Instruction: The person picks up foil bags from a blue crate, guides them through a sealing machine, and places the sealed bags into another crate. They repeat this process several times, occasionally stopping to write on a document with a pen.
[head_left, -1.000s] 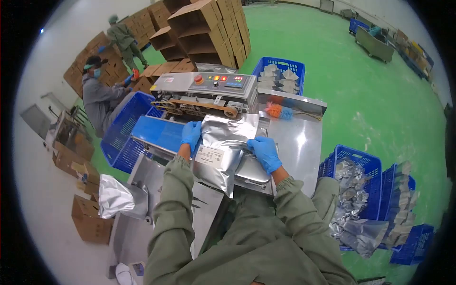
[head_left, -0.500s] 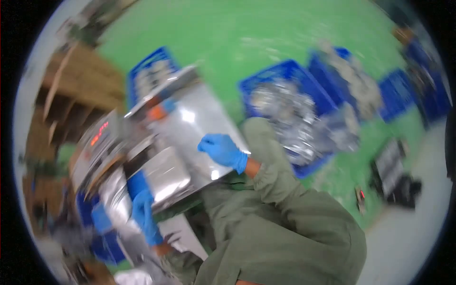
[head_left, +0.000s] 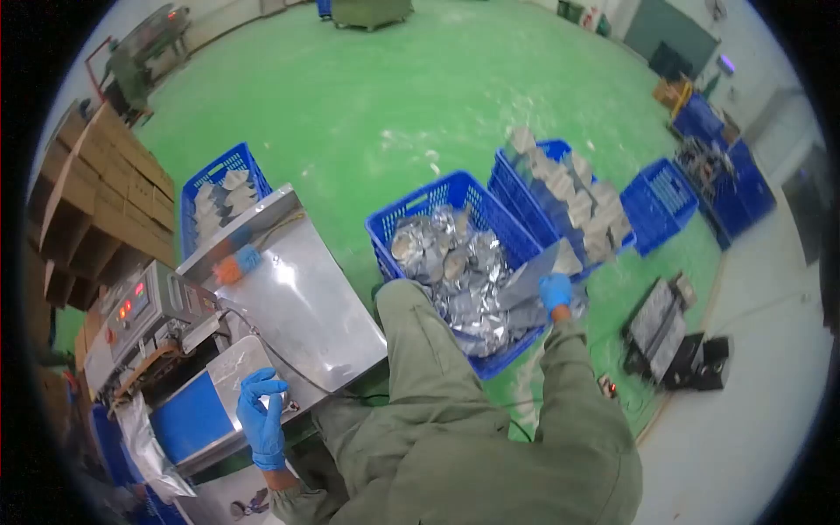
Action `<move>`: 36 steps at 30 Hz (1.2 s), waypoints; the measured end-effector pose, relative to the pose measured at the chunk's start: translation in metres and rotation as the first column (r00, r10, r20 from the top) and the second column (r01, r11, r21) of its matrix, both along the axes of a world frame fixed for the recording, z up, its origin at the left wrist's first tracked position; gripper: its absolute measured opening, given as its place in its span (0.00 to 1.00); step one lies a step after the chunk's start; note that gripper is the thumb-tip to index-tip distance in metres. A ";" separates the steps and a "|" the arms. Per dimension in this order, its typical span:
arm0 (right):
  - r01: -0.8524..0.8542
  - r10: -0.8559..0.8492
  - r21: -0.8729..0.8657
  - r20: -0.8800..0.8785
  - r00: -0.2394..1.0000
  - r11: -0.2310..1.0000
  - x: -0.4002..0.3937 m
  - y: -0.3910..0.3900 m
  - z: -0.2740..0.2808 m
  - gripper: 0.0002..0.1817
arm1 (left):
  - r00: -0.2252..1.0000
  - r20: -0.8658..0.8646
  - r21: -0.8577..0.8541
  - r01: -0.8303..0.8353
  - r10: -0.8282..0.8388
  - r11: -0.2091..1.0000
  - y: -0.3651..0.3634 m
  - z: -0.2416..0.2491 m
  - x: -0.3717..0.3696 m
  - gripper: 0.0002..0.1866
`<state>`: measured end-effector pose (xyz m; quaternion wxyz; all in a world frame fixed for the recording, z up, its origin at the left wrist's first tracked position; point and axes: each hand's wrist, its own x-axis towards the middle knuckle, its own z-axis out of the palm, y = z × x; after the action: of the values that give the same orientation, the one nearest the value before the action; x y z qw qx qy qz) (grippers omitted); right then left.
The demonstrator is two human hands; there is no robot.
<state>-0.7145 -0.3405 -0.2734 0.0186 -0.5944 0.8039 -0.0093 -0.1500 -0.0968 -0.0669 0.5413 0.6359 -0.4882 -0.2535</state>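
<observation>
My right hand (head_left: pixel 556 291), in a blue glove, is closed on the edge of a flat silver foil pouch (head_left: pixel 532 275) at the right side of a blue crate (head_left: pixel 455 184). Crumpled silver pouches (head_left: pixel 464 271) fill that crate. My left hand (head_left: pixel 262 418), also gloved in blue, is raised over the near edge of the sealing machine's plate (head_left: pixel 238 363). Its fingers are bent, with a gap between them and the thumb. A small shiny metal part (head_left: pixel 290 404) shows beside it. Left of that hand lies a silver foil sheet or pouch (head_left: pixel 150 442).
A machine with a red display (head_left: pixel 136 302) stands at left beside a steel table (head_left: pixel 302 284) bearing an orange-and-blue brush-like item (head_left: pixel 238 262). Stacked cartons (head_left: pixel 109 188) rise behind. Another blue crate (head_left: pixel 516 179) holds upright pouches. Black equipment (head_left: pixel 700 360) lies on the floor at right.
My right hand has gone from above the steel table to the crate on the right and now grips a pouch. My left hand has risen from the machine's side. The view has tilted up.
</observation>
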 end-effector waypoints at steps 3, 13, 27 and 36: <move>-0.130 0.136 -0.105 0.050 0.990 0.986 0.034 -0.004 0.037 0.14 | 0.999 0.014 0.019 -0.033 0.033 0.999 0.005 -0.003 -0.002 0.03; -0.816 0.882 -0.361 0.042 0.470 0.452 0.202 0.076 0.336 0.00 | 0.993 -0.069 0.046 -0.091 0.094 0.995 0.026 -0.014 0.014 0.05; -0.709 0.937 -0.664 0.038 -0.348 -0.237 0.473 0.096 0.340 0.10 | 0.893 -0.161 -0.350 -0.450 0.420 0.821 0.042 0.021 0.093 0.24; -0.480 0.788 -0.784 0.556 -0.263 0.394 0.479 0.142 0.274 0.13 | 0.917 -0.196 -0.494 -0.399 0.348 0.773 0.015 0.024 0.092 0.07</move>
<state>-0.2351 -0.1989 0.0009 0.4105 -0.7792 0.1464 -0.4504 -0.0581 -0.0823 -0.0425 0.7555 0.5355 -0.3765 -0.0276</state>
